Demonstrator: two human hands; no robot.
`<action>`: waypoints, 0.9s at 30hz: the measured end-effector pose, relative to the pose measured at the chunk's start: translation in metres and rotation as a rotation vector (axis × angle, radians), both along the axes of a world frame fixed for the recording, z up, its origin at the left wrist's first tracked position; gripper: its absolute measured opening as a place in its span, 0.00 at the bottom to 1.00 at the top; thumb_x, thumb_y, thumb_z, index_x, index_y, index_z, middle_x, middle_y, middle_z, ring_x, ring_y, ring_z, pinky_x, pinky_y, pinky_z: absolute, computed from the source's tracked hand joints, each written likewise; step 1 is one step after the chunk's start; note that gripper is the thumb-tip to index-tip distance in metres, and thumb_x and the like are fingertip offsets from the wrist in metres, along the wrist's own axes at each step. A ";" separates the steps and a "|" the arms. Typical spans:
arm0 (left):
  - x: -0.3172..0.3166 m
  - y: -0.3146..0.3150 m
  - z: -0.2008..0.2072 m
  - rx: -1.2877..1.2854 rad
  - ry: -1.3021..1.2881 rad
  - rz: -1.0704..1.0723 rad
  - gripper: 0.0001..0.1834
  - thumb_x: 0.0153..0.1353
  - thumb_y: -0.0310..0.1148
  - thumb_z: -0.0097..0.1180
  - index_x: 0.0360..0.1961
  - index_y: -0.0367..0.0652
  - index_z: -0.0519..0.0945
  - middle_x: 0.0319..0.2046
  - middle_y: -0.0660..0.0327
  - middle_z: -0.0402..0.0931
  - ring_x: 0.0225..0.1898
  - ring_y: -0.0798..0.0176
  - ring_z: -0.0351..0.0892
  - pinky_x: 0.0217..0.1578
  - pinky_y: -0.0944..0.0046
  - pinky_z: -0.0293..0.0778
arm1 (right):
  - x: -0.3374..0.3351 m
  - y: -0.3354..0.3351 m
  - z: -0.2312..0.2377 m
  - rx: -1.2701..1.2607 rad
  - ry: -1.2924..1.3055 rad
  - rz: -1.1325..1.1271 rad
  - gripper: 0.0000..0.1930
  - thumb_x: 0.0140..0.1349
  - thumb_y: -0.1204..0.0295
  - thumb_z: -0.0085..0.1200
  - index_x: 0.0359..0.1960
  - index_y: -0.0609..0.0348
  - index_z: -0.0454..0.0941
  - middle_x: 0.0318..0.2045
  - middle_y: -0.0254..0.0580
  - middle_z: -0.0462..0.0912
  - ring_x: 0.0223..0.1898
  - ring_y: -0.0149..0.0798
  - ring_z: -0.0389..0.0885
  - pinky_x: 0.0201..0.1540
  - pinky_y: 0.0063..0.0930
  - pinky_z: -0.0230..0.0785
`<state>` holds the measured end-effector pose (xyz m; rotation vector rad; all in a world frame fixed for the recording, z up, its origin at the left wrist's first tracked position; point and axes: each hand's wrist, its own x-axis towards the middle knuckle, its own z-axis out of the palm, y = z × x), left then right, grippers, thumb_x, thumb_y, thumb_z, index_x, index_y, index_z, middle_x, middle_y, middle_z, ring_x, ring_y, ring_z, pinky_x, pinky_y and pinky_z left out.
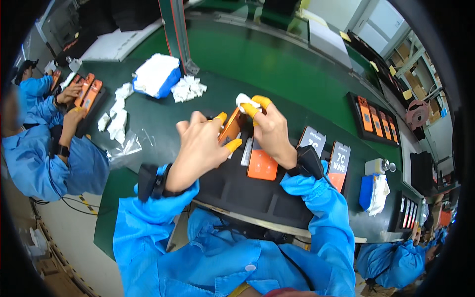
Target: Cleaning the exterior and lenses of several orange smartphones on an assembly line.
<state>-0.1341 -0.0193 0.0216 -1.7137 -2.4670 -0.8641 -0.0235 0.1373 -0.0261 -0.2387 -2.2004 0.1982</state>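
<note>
My left hand [195, 146], with yellow finger cots on its fingertips, grips an orange phone [230, 128] by its sides, tilted on edge above a black tray [240, 195]. A small white wipe [245, 102] is pinched in my right hand [273, 136], which also wears yellow finger cots. The wipe is at the phone's upper end; whether it touches is hard to tell. Below my right hand another orange phone [262, 166] lies in the tray. To its right lie a phone with a printed grey front [313, 137] and a similar grey-and-orange one [339, 161].
A blue-and-white wipe pack [157, 74], crumpled wipes [188, 89] and clear plastic film [131, 146] lie to the left. At right are a tray of orange phones [366, 116], a bottle [377, 166] and a blue wipe box [366, 193]. Co-workers [64, 163] sit at left; another is at lower right.
</note>
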 end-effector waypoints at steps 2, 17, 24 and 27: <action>-0.012 0.032 -0.015 -0.170 -0.011 -0.056 0.16 0.49 0.43 0.63 0.32 0.42 0.82 0.29 0.54 0.78 0.40 0.52 0.72 0.39 0.54 0.56 | 0.004 0.004 -0.005 -0.015 0.002 -0.010 0.17 0.50 0.82 0.51 0.42 0.55 0.81 0.38 0.50 0.77 0.33 0.49 0.78 0.34 0.37 0.73; 0.019 0.058 -0.022 0.818 0.081 -0.019 0.13 0.45 0.30 0.65 0.36 0.48 0.87 0.18 0.67 0.70 0.30 0.64 0.68 0.37 0.60 0.49 | 0.047 -0.019 0.056 0.184 0.370 -0.079 0.22 0.38 0.85 0.55 0.40 0.60 0.82 0.41 0.49 0.78 0.28 0.46 0.78 0.27 0.33 0.72; 0.007 0.062 -0.036 0.818 0.050 -0.020 0.16 0.46 0.30 0.67 0.40 0.48 0.86 0.22 0.66 0.71 0.30 0.64 0.67 0.37 0.64 0.53 | 0.047 -0.009 0.049 0.156 0.381 -0.153 0.22 0.39 0.86 0.53 0.41 0.62 0.82 0.41 0.52 0.78 0.26 0.48 0.77 0.27 0.34 0.71; 0.008 0.061 -0.039 0.838 0.073 -0.046 0.15 0.46 0.31 0.69 0.39 0.45 0.86 0.24 0.65 0.68 0.29 0.65 0.66 0.35 0.66 0.54 | 0.051 -0.020 0.053 0.199 0.331 -0.065 0.18 0.41 0.80 0.58 0.38 0.61 0.83 0.41 0.49 0.79 0.26 0.42 0.77 0.25 0.30 0.69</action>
